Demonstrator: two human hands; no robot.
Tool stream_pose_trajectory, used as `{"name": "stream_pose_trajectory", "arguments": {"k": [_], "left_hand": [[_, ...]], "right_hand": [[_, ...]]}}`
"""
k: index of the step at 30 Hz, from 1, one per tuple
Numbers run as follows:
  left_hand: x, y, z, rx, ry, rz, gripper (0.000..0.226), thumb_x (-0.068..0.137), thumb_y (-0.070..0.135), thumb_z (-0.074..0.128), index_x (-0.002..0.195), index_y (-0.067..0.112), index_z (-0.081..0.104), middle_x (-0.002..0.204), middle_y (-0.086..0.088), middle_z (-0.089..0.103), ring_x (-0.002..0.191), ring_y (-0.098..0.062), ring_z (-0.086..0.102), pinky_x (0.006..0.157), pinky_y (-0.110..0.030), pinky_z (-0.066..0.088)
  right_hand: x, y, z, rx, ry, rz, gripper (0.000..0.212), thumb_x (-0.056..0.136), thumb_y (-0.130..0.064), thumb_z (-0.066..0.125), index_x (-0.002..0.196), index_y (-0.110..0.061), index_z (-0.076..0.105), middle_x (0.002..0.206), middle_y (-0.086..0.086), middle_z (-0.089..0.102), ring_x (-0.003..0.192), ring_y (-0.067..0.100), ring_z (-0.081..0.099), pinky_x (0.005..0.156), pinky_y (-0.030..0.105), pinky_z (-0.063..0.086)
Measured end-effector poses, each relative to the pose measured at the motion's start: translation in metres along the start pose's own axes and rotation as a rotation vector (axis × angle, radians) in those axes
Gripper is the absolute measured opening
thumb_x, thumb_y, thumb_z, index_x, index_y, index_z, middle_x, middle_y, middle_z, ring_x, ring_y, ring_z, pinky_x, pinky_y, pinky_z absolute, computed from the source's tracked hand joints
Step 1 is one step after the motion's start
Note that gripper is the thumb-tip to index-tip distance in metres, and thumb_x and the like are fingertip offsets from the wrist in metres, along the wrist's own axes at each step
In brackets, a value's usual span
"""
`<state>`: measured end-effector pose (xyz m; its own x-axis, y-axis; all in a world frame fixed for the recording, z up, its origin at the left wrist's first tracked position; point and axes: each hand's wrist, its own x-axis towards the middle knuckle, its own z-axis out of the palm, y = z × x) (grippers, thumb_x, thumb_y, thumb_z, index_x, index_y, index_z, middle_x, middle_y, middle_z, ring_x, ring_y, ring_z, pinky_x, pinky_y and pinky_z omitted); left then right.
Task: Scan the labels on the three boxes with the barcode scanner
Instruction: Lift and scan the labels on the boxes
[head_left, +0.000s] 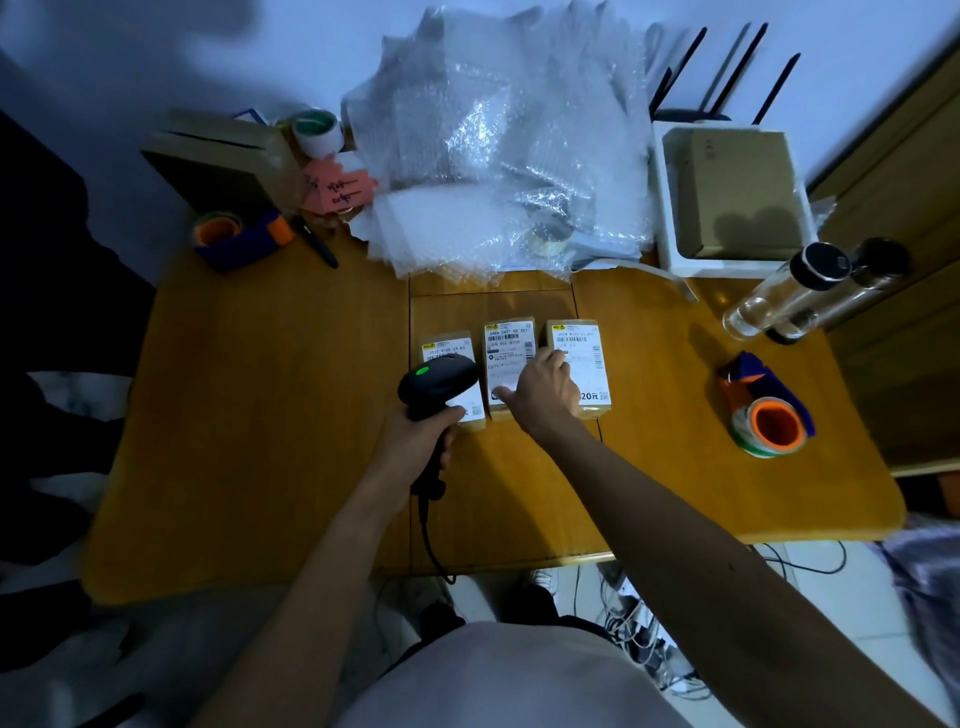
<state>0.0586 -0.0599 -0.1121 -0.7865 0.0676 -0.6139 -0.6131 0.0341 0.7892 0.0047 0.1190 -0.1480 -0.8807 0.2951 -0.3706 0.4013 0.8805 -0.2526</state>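
Three small cardboard boxes with white shipping labels lie side by side on the wooden table (260, 415): the left box (448, 347), the middle box (508, 340) and the right box (581, 343). My left hand (423, 441) grips the handle of a black barcode scanner (439, 382), whose head with a green light hangs over the left box and hides much of its label. My right hand (545, 389) rests flat across the middle and right boxes, fingers spread, holding nothing.
A heap of bubble wrap (493, 156) fills the back middle. A white tray (670, 218) with a cardboard box stands at the back right beside two clear bottles (779, 291). Tape dispensers sit at the right (769, 410) and back left (234, 239). A marker (317, 241) lies near the left dispenser.
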Motion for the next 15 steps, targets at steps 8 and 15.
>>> {"name": "stream_pose_trajectory", "arguments": {"k": [8, 15], "left_hand": [[-0.001, 0.003, -0.003, -0.01, 0.0, 0.0, 0.018, 0.09, 0.021, 0.074, 0.08, 0.01, 0.063, 0.057, -0.002, 0.056, 0.047, -0.014, 0.051, 0.05, -0.028, 0.045], [-0.002, 0.003, -0.003, 0.007, 0.012, -0.004, 0.021, 0.091, 0.024, 0.073, 0.077, 0.011, 0.062, 0.058, -0.001, 0.056, 0.047, -0.014, 0.051, 0.051, -0.027, 0.045]], "right_hand": [[0.003, -0.006, 0.007, 0.034, -0.035, 0.02, 0.074, 0.089, -0.045, 0.072, 0.142, -0.002, 0.042, 0.138, 0.019, 0.05, 0.12, 0.034, 0.058, 0.09, 0.043, 0.051], [0.009, -0.001, 0.015, 0.25, -0.163, 0.111, 0.091, 0.092, -0.043, 0.069, 0.154, 0.004, 0.021, 0.151, 0.023, 0.043, 0.139, 0.038, 0.042, 0.108, 0.045, 0.041]]}}
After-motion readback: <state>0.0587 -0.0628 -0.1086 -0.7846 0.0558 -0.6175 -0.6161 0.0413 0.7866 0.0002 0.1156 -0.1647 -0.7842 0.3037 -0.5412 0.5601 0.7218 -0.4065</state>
